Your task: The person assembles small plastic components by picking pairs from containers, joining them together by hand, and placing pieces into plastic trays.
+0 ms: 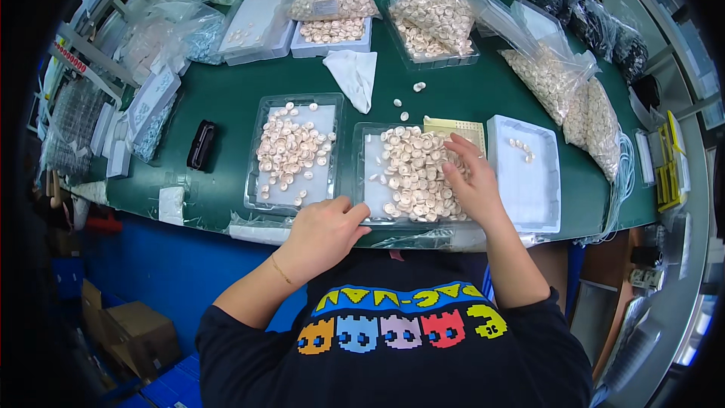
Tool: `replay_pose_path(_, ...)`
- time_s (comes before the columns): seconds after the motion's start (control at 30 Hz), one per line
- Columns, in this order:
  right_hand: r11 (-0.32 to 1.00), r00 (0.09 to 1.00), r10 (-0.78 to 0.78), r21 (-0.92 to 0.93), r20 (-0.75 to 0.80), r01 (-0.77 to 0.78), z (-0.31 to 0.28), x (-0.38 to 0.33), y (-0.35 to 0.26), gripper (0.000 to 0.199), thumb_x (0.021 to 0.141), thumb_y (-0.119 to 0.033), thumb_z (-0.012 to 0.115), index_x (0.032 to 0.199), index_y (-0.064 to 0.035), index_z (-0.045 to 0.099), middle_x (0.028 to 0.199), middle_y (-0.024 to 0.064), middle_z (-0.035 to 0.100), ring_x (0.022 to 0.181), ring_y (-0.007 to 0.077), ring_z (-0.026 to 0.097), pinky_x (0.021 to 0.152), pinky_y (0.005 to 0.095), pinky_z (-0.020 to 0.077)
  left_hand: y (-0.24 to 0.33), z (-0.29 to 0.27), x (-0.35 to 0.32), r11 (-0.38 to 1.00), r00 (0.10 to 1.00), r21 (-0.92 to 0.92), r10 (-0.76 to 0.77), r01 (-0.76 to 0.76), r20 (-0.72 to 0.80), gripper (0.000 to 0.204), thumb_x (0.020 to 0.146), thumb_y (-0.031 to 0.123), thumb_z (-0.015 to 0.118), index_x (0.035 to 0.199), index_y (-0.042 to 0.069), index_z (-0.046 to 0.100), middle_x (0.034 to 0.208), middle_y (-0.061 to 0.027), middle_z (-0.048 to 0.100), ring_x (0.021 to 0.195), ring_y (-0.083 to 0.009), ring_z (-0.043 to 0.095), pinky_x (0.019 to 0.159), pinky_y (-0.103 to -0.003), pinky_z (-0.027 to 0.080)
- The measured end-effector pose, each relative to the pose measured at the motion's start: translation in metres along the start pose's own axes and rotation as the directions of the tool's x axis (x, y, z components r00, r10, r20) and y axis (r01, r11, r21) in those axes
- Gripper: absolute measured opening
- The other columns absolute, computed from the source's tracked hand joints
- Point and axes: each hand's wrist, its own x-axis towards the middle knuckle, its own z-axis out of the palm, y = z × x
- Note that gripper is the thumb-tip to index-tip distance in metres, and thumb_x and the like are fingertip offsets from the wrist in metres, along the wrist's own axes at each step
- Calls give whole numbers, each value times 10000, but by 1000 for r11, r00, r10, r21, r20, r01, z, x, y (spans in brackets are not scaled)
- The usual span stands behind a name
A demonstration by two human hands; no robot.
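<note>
A clear plastic tray with a white liner stands in front of me, holding a heap of small round cream button-like pieces. At its front left corner my left hand is closed, thumb and forefinger pinching the rim. Over the right side of the heap, my right hand has its fingers apart and bent, the tips at the pieces. I see nothing held in it. To the left, a second clear tray carries a looser spread of the same pieces. A white tray with a few pieces stands to the right.
A yellow perforated strip lies behind the heap. Farther back are a white cloth, a bag of pieces in a tray and a bag on a box. Long filled bags lie right; a dark case lies left.
</note>
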Motion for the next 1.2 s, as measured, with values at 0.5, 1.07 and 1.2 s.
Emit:
replay_pose_path(0.5,994,984,106,-38,142,-102,-42,72,-11,262,809,-126,611,1051,-26,604,1072,109,604,984,217,584,879,311,429,-37,-30,49,990,989,-135,-62,44,-131,114,783,156,630,845,61,624,725,-92,609,679,-261,592,601,-359,464)
replay_pose_path(1.07,889,981,170,-416,-90,-193,4,202,97,218,759,-221,657,897,-52,653,900,143,641,850,286,617,761,372,490,-120,36,231,988,988,7,-154,153,11,121,768,132,627,871,73,649,822,-117,626,820,-288,607,719,-391,475)
replay_pose_path(1.2,912,985,172,-374,-30,-171,0,203,98,184,735,-169,660,879,-55,651,886,136,635,862,280,610,767,368,485,-122,40,231,981,982,-46,-187,187,-7,99,766,127,628,824,48,616,814,-133,627,825,-292,606,716,-393,471)
